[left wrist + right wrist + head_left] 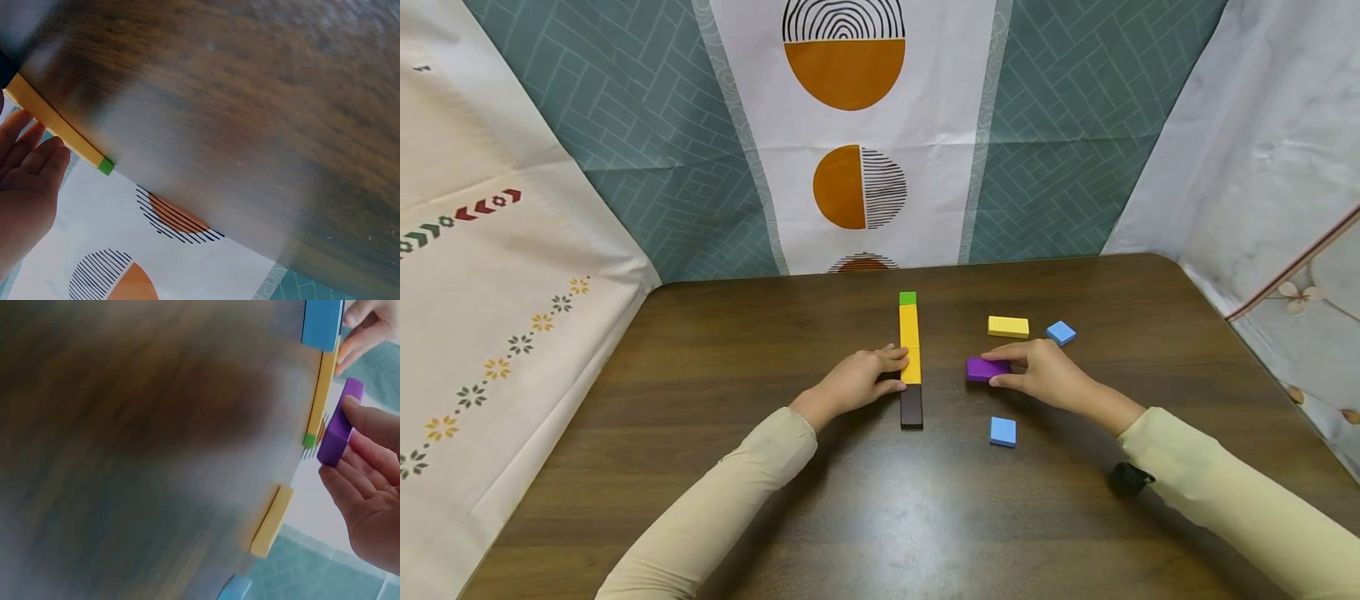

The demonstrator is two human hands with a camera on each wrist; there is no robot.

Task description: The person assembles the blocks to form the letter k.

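Note:
A straight row of blocks runs away from me on the table: a black block [912, 410] nearest, then two orange-yellow blocks [909, 325] end to end, and a small green block [907, 297] at the far end. My left hand [853, 382] lies along the row's left side, its extended fingertips right at the nearer orange-yellow block and the black block's end. Right of the row, my right hand [1048, 375] pinches a purple block [977, 370] between thumb and fingers. In the right wrist view the purple block [340, 422] shows its long side, with fingers behind its lower end.
A pale yellow block [1008, 327] and a blue square block [1061, 333] lie beyond my right hand. Another blue square block [1003, 432] sits nearer me. Patterned cloth [850, 200] hangs behind the wooden table [760, 325].

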